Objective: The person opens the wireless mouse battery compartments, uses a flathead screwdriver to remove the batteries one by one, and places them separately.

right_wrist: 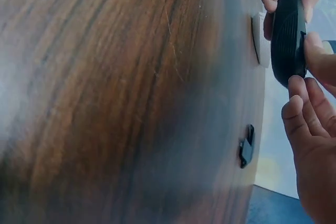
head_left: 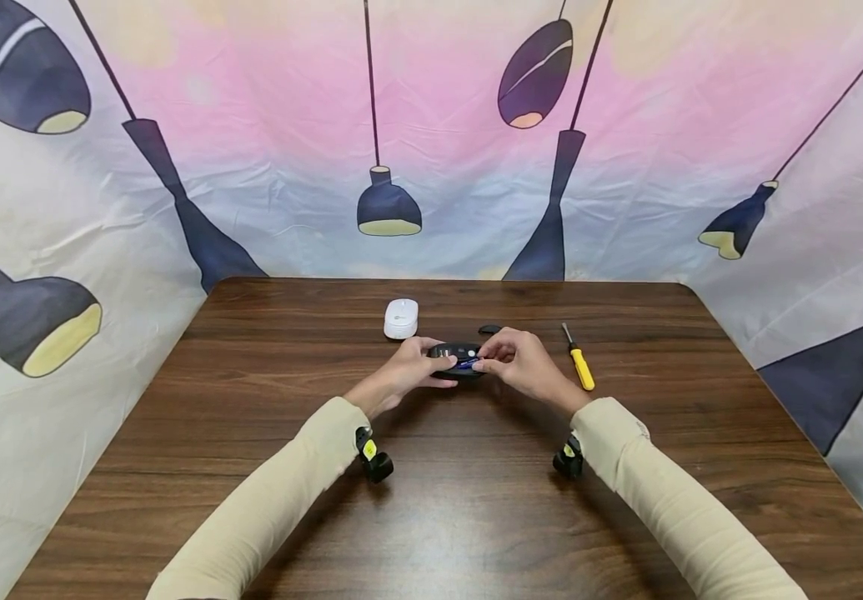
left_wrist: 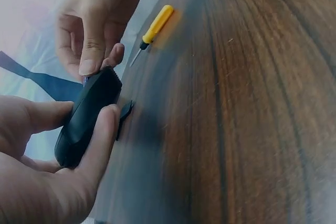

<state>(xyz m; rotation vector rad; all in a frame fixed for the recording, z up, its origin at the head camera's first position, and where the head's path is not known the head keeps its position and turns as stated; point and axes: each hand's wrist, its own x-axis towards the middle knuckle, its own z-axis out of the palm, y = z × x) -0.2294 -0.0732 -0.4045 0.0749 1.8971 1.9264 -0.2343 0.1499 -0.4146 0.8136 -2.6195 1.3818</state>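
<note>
A black computer mouse (head_left: 444, 350) is held up over the table, its underside turned up. My left hand (head_left: 406, 367) grips it by its sides, thumb across the underside; in the left wrist view the dark body (left_wrist: 86, 116) sits between thumb and fingers. A blue battery (head_left: 467, 363) lies at the open compartment of the mouse. Fingertips of my right hand (head_left: 521, 363) pinch the battery at its right end. The right wrist view shows the right thumb and fingers at the near end of the mouse (right_wrist: 287, 40), where the battery is hidden.
A white mouse (head_left: 401, 318) stands behind my left hand. Beyond the right hand lies a small black cover (head_left: 489, 329). To the right is a screwdriver (head_left: 582, 368) with a yellow handle. The wooden table (head_left: 431, 517) ends at a printed fabric backdrop (head_left: 446, 242).
</note>
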